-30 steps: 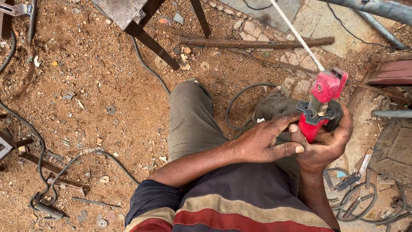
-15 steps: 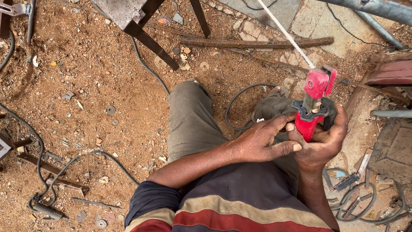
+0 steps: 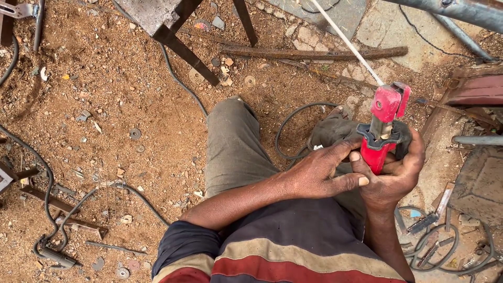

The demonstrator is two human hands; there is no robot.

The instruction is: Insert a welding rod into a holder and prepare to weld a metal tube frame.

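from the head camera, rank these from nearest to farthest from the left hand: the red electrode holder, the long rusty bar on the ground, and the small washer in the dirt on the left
Measured from the left hand:
1. Red electrode holder: just right of it, gripped by the right hand.
2. Long rusty bar: on the ground ahead, beyond the knee.
3. Small washer: far off to the left in the dirt.

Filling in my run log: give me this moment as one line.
right hand: grips red electrode holder | left hand: rests against it | welding rod: clamped, pointing away | ground: reddish dirt

No packages, labels, signs, screens.
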